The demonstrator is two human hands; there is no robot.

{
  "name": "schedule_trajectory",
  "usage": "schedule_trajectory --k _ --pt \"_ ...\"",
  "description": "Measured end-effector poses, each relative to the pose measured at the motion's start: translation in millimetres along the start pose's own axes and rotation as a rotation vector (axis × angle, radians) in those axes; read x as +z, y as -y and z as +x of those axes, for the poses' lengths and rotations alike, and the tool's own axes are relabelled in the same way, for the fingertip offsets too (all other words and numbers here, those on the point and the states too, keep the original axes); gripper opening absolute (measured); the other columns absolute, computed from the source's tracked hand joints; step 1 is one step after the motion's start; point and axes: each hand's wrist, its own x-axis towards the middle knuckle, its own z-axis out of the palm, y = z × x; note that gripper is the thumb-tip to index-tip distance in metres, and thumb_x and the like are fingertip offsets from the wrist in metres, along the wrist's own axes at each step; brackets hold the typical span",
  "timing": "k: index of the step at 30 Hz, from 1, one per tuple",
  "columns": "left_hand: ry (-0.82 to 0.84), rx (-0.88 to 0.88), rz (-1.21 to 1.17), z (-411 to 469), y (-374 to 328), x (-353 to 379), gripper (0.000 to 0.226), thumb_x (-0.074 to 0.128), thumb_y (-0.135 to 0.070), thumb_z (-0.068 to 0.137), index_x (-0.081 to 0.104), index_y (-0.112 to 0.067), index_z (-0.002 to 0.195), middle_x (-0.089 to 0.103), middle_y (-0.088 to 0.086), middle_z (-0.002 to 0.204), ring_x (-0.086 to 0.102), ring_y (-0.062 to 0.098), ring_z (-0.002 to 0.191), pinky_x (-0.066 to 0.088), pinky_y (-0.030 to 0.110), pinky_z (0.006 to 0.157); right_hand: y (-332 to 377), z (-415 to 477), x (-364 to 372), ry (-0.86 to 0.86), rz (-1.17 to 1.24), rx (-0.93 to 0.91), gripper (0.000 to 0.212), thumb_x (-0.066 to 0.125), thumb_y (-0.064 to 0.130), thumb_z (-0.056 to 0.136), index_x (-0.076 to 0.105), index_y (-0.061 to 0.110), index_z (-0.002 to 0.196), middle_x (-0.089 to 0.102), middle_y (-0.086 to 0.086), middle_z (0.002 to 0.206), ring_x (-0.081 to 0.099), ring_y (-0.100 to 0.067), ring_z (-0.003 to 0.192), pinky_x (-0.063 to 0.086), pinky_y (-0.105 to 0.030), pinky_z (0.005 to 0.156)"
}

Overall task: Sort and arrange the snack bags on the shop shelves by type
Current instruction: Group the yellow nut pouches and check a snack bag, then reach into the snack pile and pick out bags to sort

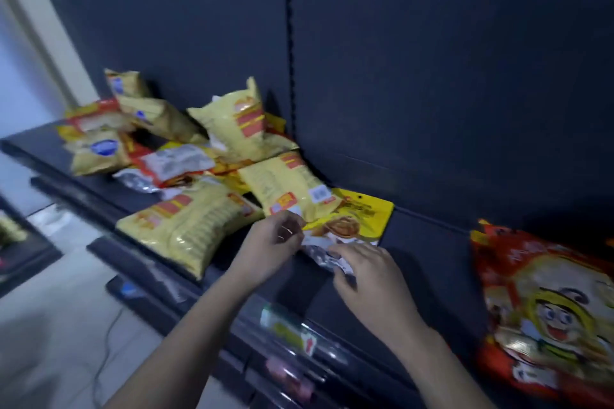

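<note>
Yellow pouch [362, 212] runs lengthwise away from your fingertips. Your left hand [277, 241] and right hand [363, 267] both pinch its silver near end, 2 grips side by side.

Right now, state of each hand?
Left hand: pinching the flat yellow bag at its near edge.
Right hand: gripping the same bag's silver end.

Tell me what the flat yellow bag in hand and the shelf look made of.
The flat yellow bag: thin plastic film, glossy, with a crinkled silvery foil-like lower edge. The shelf: probably painted metal, dark matt, flat and rigid; blur leaves it uncertain.
</note>
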Motion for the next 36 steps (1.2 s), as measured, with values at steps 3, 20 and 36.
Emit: schedule_trajectory --k 3,20,36 --pt "-0.229 0.081 0.261 -20 20 -52 0.015 0.063 -0.003 0.080 0.064 -0.014 0.091 0.062 -0.004 0.085 0.056 0.001 0.077 0.037 0.012 0.066 36 22 22 0.084 0.006 -0.081 0.034 0.052 0.019 0.078 0.067 0.021 0.109 0.070 0.008 0.101 0.063 -0.012 0.094 0.048 -0.029 0.083" --pt "0.018 0.021 0.745 -20 142 -181 0.075 0.046 -0.051 0.091 0.007 -0.031 0.151 -0.013 -0.005 0.158 -0.012 0.018 0.146 -0.009 0.041 0.117 166 108 131 0.154 -0.313 0.082 0.053 0.044 0.028 0.093 0.027 0.024 0.143 0.043 0.004 0.138 0.033 -0.020 0.128 0.030 -0.033 0.101" --pt "-0.009 -0.043 0.688 116 169 -218 0.080 0.005 -0.056 0.085 -0.005 -0.011 0.151 -0.010 0.009 0.159 -0.017 0.023 0.145 -0.017 0.039 0.113 146 204 163 -0.019 -0.285 0.165 0.058 0.079 0.014 0.067 0.062 0.010 0.122 0.065 0.000 0.066 0.062 -0.030 0.072 0.051 -0.038 0.063"
